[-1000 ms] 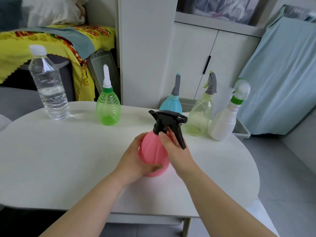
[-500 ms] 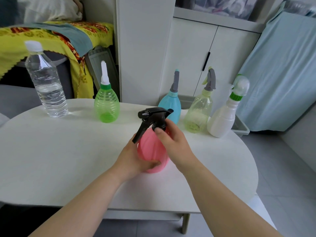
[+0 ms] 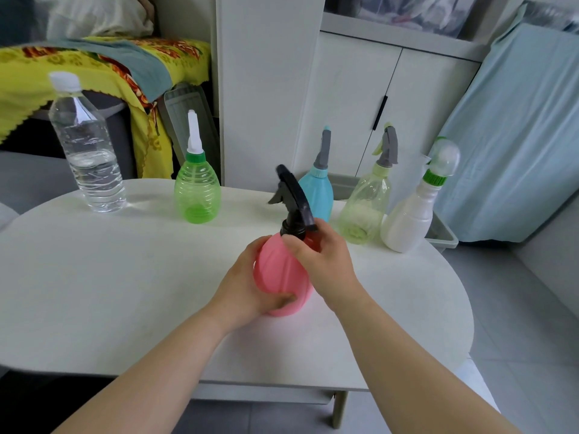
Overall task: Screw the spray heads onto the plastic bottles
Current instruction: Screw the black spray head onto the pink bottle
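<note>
Two hands on one job. Pink bottle (image 3: pixel 283 277) upright on table (image 3: pixel 94 292), long axis near vertical; looks empty, light, thin-walled, smooth, so likely to slip or dent. Left hand (image 3: pixel 247 286) wraps lower belly, best hold. Right hand (image 3: pixel 326 261) pinches collar under black spray head (image 3: pixel 293 198); nozzle points away, up-left. Four capped bottles beyond hands.

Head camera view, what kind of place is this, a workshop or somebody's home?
Most likely a room in a home: a white cupboard stands behind the round table, and a yellow patterned cloth drapes over furniture at left.
</note>
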Motion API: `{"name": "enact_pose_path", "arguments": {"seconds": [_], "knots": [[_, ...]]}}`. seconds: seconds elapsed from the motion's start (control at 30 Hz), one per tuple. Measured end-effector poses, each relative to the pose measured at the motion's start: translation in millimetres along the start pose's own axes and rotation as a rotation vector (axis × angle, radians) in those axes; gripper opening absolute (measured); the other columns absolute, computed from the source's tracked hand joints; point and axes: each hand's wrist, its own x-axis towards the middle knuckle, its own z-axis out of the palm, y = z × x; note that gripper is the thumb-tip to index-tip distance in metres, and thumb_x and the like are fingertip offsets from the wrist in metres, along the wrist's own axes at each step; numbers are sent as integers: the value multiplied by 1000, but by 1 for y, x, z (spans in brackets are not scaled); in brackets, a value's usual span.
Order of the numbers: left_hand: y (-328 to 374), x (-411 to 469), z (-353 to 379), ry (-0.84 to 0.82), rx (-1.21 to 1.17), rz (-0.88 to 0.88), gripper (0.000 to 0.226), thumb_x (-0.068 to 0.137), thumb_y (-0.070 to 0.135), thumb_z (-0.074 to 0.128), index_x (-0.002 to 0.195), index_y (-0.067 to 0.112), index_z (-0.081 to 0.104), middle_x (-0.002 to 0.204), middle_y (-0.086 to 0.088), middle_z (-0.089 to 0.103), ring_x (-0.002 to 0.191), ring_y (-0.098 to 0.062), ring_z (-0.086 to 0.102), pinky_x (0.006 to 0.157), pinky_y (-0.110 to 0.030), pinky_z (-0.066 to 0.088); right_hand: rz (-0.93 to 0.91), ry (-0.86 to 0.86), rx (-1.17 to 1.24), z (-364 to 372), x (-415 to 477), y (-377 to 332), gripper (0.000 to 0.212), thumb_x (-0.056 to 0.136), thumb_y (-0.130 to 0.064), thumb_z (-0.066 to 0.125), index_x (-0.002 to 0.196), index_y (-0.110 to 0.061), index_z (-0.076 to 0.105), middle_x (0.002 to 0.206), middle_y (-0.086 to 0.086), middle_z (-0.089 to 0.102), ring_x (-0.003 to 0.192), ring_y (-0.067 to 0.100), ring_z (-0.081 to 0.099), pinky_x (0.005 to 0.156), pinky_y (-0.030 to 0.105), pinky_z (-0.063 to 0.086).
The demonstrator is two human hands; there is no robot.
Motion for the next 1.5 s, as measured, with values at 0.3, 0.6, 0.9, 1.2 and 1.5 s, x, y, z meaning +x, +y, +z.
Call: {"name": "enact_pose_path", "arguments": {"seconds": [0.3,0.6,0.9,1.2,1.5], "knots": [[2,0,2,7,-2,11,78,37,34,73,100,54,30,102,30,44,98,-7,50,72,-10,38,26,11,62,5,-4,4,21,84,-14,53,101,-26,54,103,-8,62,100,7,57,87,12,44],[3,0,2,15,-11,14,83,37,32,72,108,46,31,103,27,45,102,-10,51,73,-11,38,12,59,42,5,-1,7,26,78,-14,65,96,-23,48,90,-16,54,81,-14,51,75,2,39],[3,-2,7,59,-18,39,83,41,28,80,105,48,32,103,30,44,96,-2,49,71,-9,37,23,74,-86,8,2,3,14,76,-21,66,87,-22,57,72,-18,55,64,-14,51,59,1,38],[2,-9,-10,-105,-45,17,87,26,45,74,97,62,26,106,30,38,89,27,42,60,2,39,127,-367,172,-10,23,-20,16,68,-1,58,61,-15,58,78,-4,70,77,1,64,73,14,50],[-4,-13,2,83,-11,-1,81,33,38,72,90,60,20,95,35,33,80,19,41,52,-1,38,37,-174,47,12,15,-22,31,75,-2,56,54,-24,59,71,-18,69,73,-7,61,63,3,45]]}}
